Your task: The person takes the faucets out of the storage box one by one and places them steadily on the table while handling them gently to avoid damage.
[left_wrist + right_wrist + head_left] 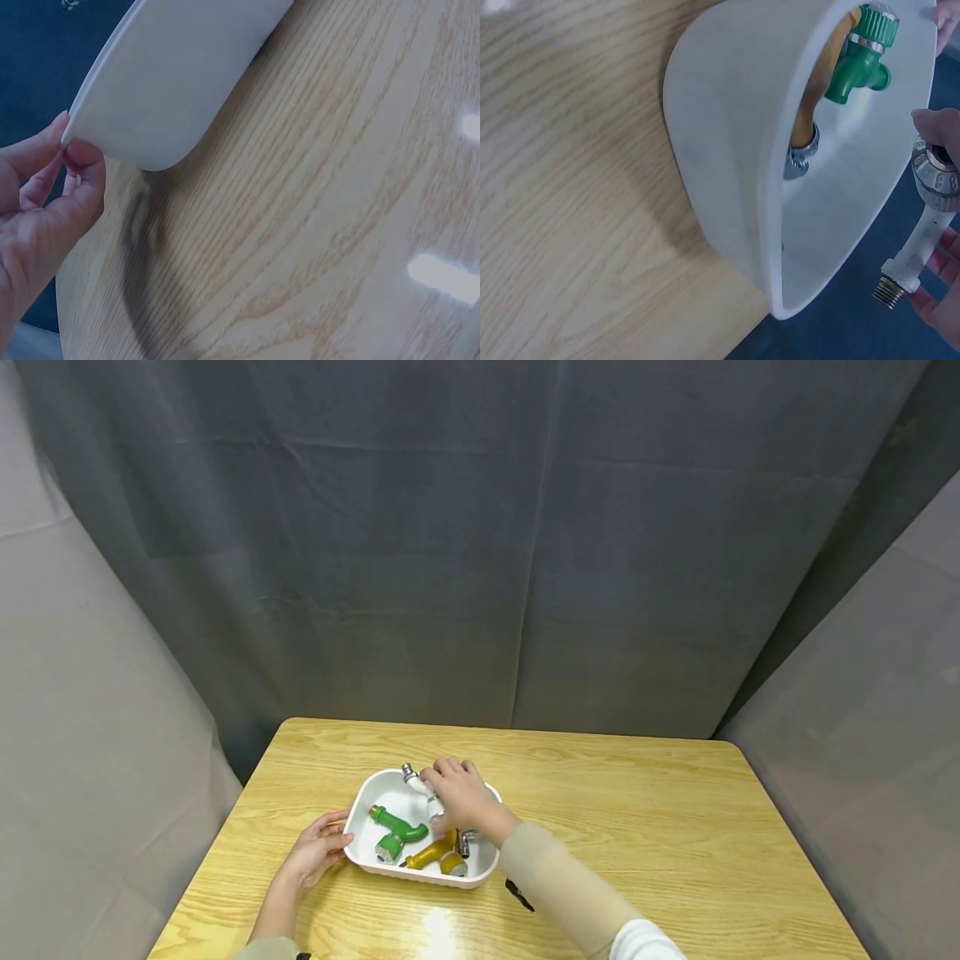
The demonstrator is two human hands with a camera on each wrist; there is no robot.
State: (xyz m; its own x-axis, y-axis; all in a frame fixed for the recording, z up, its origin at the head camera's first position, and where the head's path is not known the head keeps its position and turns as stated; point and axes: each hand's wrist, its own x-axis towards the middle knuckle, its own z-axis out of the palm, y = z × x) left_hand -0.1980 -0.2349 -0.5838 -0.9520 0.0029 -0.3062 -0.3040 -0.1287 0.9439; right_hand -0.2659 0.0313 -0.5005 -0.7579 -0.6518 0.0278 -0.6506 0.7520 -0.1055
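A white plastic basin [405, 875] stands on the wooden table. My left hand [313, 852] pinches its left rim between thumb and fingers, as the left wrist view shows closely at the basin's edge [172, 82]. With my right hand [461, 795] I grip a white tap [922, 244] with a chrome knob and threaded end, held over the basin's far part. Inside the basin lie a green tap [401, 829] at left and a yellow tap [431, 853] near the front. Chrome parts [465, 843] show beside the yellow tap, partly covered by my right wrist.
The wooden table [660, 843] extends around the basin, mostly to the right. Grey curtains [420, 568] hang behind it and at both sides. A black strap end [519, 895] sticks out by my right sleeve.
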